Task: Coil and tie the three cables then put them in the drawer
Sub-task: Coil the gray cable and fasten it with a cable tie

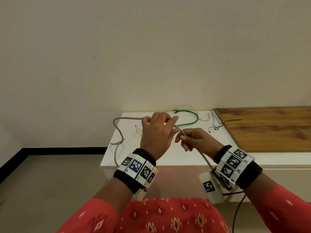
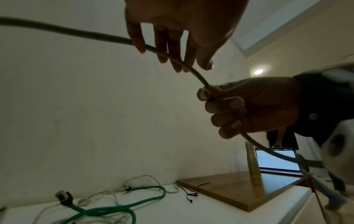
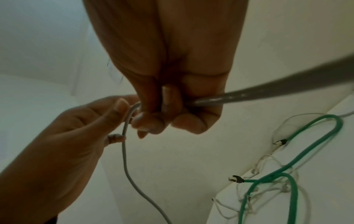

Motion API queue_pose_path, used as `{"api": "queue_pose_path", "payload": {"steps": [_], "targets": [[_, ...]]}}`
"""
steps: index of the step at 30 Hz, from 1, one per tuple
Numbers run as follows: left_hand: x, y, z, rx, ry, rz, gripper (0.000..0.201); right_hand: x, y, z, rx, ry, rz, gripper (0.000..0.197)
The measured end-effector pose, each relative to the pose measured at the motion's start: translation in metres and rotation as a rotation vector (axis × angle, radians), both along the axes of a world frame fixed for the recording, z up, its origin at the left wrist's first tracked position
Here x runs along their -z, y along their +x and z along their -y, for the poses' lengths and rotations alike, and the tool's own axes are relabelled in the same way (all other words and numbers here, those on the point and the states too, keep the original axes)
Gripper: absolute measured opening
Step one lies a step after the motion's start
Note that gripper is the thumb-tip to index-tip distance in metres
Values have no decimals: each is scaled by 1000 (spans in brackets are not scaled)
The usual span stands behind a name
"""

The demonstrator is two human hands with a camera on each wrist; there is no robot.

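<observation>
Still on the first coil, by the look of it: grey cable [image 1: 118, 132] up in both hands above the white surface [image 1: 193, 148], nothing looped or tied yet. Right hand [image 1: 196, 140] fisted round the cable, fingers [image 2: 228, 109] curled tight, one length dropping from the fist toward 6 o'clock past the wrist. Left hand [image 1: 156, 135] at 9 o'clock of the right, nearly touching it, fingers [image 2: 166, 45] fairly straight with the cable running across them; light guiding hold rather than a firm grip, though whether the thumb pinches cannot be told. From there the cable arcing out to 9 o'clock, then down over the surface's left edge. Next move, probably: draw slack through the left fingers, bring it round to the right fist to lay a first loop, repeat until the trailing length is gathered. Calls for the fist holding firm while the left slides, and for keeping the loops even. Green cable [image 1: 193, 118] at 12 o'clock of the hands, lying in an open curve on the surface, tangled with a thin white cable [image 2: 107, 195]; both untouched. Black ties [image 1: 217, 126] at 2 o'clock near the wooden board [image 1: 269, 128]. Laptop [image 2: 277, 159] further right in the left wrist view. Possible snags: the hanging grey length catching on the surface edge, or sweeping the green and white tangle. No drawer seen.
</observation>
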State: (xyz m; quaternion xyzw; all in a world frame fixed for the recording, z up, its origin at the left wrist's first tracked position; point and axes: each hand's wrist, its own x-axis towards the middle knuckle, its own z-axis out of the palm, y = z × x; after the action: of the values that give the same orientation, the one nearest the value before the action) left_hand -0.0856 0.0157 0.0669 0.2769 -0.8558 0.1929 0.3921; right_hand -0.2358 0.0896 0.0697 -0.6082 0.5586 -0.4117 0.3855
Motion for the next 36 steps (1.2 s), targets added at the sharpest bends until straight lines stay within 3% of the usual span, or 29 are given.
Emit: {"api": "queue_pose_path", "payload": {"steps": [4,9,15,19,22,25,27,30,36], "targets": [[-8,6,2,58,-78,-56,25,-2,-6,-6,-11,61,-47,24],[-11,24,12,165,121,-278,30,7,-27,-20,91,133,45,29],[4,27,17,254,357,-412,11,10,-23,-28,146,115,745,26],[24,29,18,236,503,-427,32,6,-19,-24,25,48,999,28],[34,35,19,221,584,-377,44,6,-16,-23,-124,47,1004,35],[39,38,19,208,664,-337,34,8,-9,-22,-182,60,993,47],[40,37,15,211,703,-287,27,9,-2,-20,-202,19,997,39],[43,31,3,241,735,-90,34,15,9,-19,-140,-79,989,31],[67,24,-15,257,898,264,65,22,-1,-17,70,-295,923,44]]}}
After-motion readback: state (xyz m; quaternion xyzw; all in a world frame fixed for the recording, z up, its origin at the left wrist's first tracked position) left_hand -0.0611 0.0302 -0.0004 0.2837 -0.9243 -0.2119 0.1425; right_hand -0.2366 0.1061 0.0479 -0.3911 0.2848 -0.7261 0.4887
